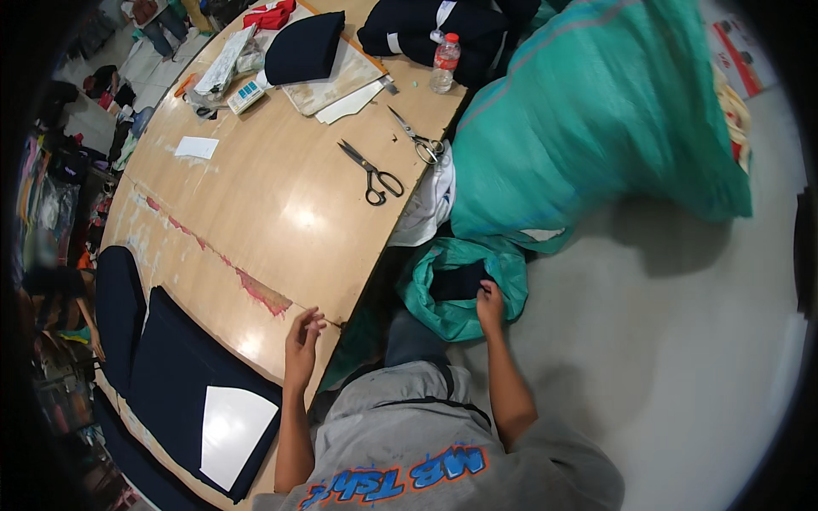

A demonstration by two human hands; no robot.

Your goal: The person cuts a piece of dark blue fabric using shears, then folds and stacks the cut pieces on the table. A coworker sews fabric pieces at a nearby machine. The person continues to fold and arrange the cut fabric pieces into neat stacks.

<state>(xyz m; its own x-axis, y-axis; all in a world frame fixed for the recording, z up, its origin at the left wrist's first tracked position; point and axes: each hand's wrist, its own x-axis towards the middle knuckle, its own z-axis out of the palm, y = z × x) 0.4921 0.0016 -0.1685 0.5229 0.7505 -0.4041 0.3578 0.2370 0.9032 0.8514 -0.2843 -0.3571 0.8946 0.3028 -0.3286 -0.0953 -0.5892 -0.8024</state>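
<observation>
My left hand (304, 335) hovers by the near edge of the wooden table, with loosely bent fingers apart and nothing in them. On the right, my right hand (489, 308) reaches into the mouth of a green woven sack (417, 298) beside the table. Its fingers are closed at the edge of a dark navy cloth (457, 282) inside that sack. Two pairs of scissors, one black-handled (372, 173) and one metal (417, 136), lie on the table farther off. Navy fabric pieces (183, 370) are spread at the table's near left, topped by a white paper pattern (237, 433).
A large stuffed green sack (588, 119) stands at the right, with white cloth (430, 204) between it and the table (256, 187). Farther back are a water bottle (444, 64), navy bundles (417, 30) and a folded navy cloth (305, 48). Another person's arm (90, 324) shows at the left.
</observation>
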